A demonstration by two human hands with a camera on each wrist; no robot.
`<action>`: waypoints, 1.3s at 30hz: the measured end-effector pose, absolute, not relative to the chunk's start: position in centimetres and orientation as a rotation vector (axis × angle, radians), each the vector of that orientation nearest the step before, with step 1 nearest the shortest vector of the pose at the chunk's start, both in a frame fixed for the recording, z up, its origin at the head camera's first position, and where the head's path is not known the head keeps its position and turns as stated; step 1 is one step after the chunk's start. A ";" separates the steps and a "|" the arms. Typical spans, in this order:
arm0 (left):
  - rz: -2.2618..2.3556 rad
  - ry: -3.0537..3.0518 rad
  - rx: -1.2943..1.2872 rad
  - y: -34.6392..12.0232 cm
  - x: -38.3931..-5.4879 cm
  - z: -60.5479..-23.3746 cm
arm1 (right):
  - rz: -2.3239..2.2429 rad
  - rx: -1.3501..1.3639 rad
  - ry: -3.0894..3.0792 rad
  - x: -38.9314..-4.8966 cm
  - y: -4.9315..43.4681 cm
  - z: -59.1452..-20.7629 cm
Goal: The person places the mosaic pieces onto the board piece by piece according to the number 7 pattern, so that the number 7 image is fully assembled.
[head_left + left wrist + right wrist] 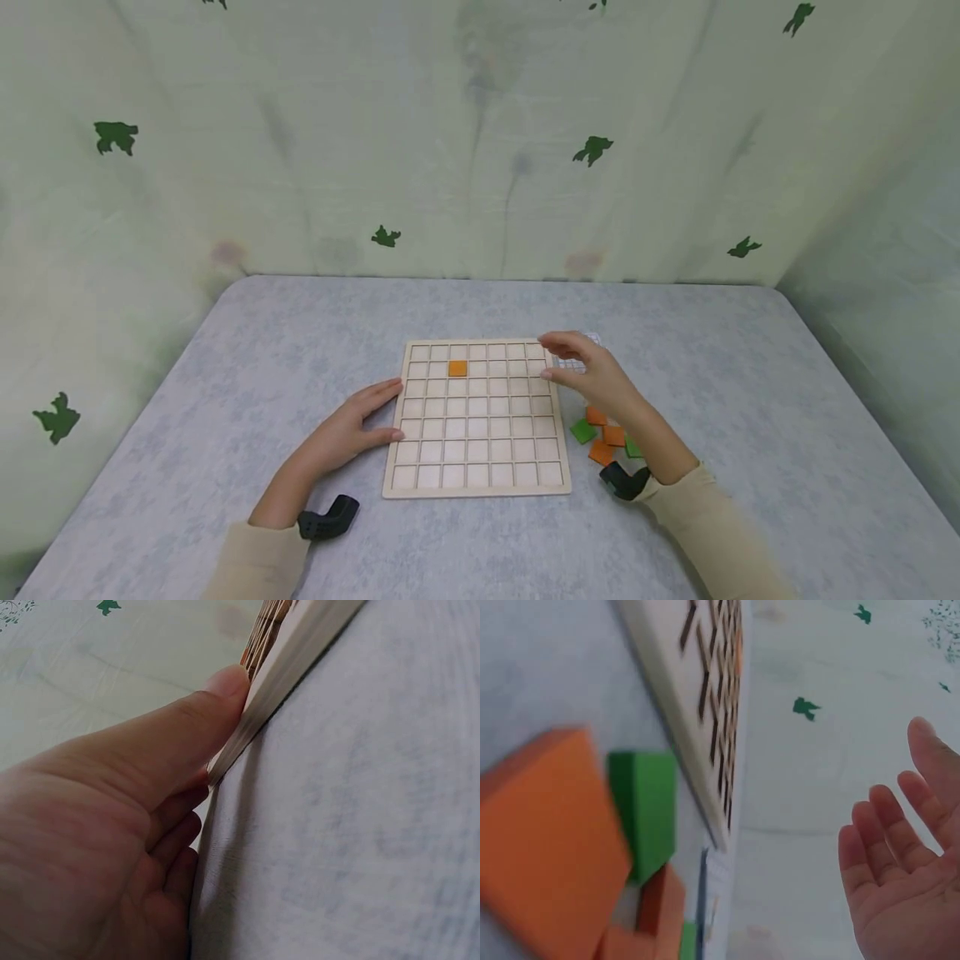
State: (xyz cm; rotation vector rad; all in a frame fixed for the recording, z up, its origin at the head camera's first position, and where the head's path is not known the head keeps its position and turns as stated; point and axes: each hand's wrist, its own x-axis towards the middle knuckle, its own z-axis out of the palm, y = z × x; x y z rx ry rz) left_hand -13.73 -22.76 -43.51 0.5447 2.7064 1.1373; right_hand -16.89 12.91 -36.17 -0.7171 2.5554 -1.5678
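Observation:
A light wooden board (pixel 477 429) with a grid of square cells lies on the table. One orange tile (pixel 457 368) sits in a cell near its far side. At the board's left edge my left hand (pixel 352 427) rests, thumb and fingertips touching the rim; the left wrist view shows the thumb (pixel 180 727) against that edge. My right hand (pixel 592 375) hovers by the far right corner, thumb and fingers apart. Nothing lies in its palm (pixel 907 892) in the right wrist view. Beneath the right wrist are loose orange tiles (pixel 601 452) and green tiles (pixel 582 431).
A small card with a printed grid (pixel 572 365) lies right of the board, partly hidden by the right hand. Dark wrist cameras are strapped to both wrists. Behind the grey table (pixel 315 317) hangs a pale curtain (pixel 420 167) with green leaf shapes.

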 end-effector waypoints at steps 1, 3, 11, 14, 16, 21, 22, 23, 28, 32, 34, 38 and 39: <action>1.139 2.704 0.546 -22.7 -13.7 -43.5 | -1.565 -0.693 2.560 -16.8 13.7 -36.7; 1.137 2.703 0.546 -22.7 -13.8 -43.4 | -1.541 -0.662 2.574 -16.8 15.2 -38.0; 1.147 2.695 0.527 -22.6 -13.7 -43.3 | -1.379 -0.589 2.653 -17.1 19.6 -41.6; 1.150 2.691 0.532 -22.6 -13.7 -43.4 | -1.344 -0.537 2.643 -16.8 20.5 -42.1; 1.152 2.688 0.533 -22.6 -13.7 -43.4 | -1.317 -0.520 2.642 -16.7 21.1 -42.4; 1.158 2.689 0.539 -22.6 -13.7 -43.4 | -1.237 -0.540 2.680 -16.6 21.9 -43.1; 1.158 2.689 0.538 -22.6 -13.7 -43.4 | -1.218 -0.555 2.693 -16.7 21.9 -43.1; 1.158 2.689 0.535 -22.6 -13.7 -43.4 | -1.194 -0.573 2.709 -16.8 21.9 -43.2; 1.156 2.692 0.526 -22.6 -13.6 -43.4 | -1.096 -0.597 2.760 -17.1 21.5 -43.1; 1.149 2.698 0.523 -22.6 -13.6 -43.4 | -1.064 -0.557 2.758 -17.2 21.2 -42.8; 1.143 2.700 0.519 -22.6 -13.6 -43.4 | -1.064 -0.521 2.756 -17.2 21.1 -42.7; 1.134 2.705 0.519 -22.5 -13.6 -43.3 | -1.067 -0.456 2.764 -17.3 20.6 -42.1; 1.132 2.706 0.519 -22.5 -13.6 -43.3 | -1.074 -0.462 2.770 -17.4 20.4 -41.9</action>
